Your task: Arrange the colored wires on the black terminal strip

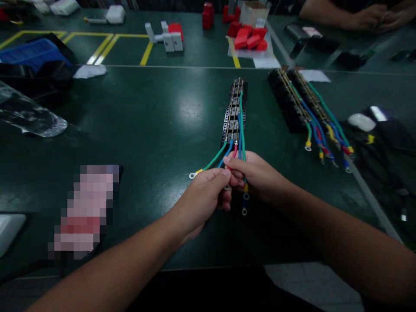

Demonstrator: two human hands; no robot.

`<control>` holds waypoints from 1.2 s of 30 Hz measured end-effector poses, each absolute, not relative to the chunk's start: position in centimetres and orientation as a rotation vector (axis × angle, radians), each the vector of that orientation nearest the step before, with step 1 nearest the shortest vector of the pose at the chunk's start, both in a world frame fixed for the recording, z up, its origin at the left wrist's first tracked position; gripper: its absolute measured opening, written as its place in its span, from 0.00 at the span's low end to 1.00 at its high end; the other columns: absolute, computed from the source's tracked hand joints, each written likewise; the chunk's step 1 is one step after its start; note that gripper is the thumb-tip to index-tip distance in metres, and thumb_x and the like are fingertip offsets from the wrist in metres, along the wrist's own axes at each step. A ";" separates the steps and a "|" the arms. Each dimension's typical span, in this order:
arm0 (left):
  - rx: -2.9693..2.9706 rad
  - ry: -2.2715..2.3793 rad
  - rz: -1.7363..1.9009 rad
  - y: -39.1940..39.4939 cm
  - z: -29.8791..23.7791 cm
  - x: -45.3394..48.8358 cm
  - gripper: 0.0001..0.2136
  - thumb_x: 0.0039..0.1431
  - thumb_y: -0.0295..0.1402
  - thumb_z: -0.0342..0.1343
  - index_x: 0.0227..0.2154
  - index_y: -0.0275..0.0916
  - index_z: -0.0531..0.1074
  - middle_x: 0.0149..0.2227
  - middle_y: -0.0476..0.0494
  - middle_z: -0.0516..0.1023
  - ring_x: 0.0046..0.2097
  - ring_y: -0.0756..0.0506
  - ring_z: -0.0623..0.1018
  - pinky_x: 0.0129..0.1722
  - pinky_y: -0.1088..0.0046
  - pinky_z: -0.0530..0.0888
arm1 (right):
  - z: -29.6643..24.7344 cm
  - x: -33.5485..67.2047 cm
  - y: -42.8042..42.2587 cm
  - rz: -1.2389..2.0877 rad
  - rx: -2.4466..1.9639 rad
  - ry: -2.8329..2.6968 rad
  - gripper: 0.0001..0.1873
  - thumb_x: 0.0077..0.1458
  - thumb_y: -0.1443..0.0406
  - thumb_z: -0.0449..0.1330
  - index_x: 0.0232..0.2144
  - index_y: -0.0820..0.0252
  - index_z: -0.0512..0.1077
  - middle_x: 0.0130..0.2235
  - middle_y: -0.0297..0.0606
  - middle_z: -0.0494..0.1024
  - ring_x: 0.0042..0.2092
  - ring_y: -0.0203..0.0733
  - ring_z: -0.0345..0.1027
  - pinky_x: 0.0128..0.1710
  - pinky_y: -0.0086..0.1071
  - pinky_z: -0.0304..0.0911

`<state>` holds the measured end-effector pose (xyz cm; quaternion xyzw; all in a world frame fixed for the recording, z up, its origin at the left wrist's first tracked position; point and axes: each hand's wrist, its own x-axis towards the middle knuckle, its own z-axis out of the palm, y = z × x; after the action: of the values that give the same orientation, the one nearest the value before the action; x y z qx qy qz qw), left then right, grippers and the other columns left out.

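Observation:
A long black strip with brass rods (234,108) lies on the dark green table, its near end toward me. Green, blue and red wires with ring terminals come off it. My left hand (208,186) is closed in a pinch on the red wire (235,149), close to its ring terminal. Against it, my right hand (251,171) pinches the same wire, fingertips touching those of the left. A green wire (214,157) with a yellow-sleeved ring terminal (193,175) sticks out to the left. Two more ring terminals (246,196) hang below my right hand.
Two similar wired strips (289,97) lie at the right. Red plastic parts (250,39) and grey blocks (172,41) stand at the back. A pixelated phone-like object (87,208) lies left, a blue bin (32,54) beyond. Another person's hands (373,19) show at top right.

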<state>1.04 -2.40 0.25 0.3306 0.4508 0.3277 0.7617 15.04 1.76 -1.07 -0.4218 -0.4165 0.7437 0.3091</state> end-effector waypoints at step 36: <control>0.689 0.939 0.712 -2.2 -0.1 0.9 0.11 0.61 0.39 0.54 0.31 0.36 0.72 0.24 0.52 0.69 0.24 0.56 0.66 0.22 0.82 0.62 | -0.7 15.1 1.8 2.027 -1.123 -1.026 0.16 0.56 0.62 0.59 0.20 0.60 0.61 0.15 0.25 0.61 0.16 0.26 0.50 0.14 0.21 0.47</control>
<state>0.88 -2.19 -0.11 0.3186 0.4338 0.3289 0.7760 15.15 1.80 -0.74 -0.4229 -0.3861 0.7634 0.2989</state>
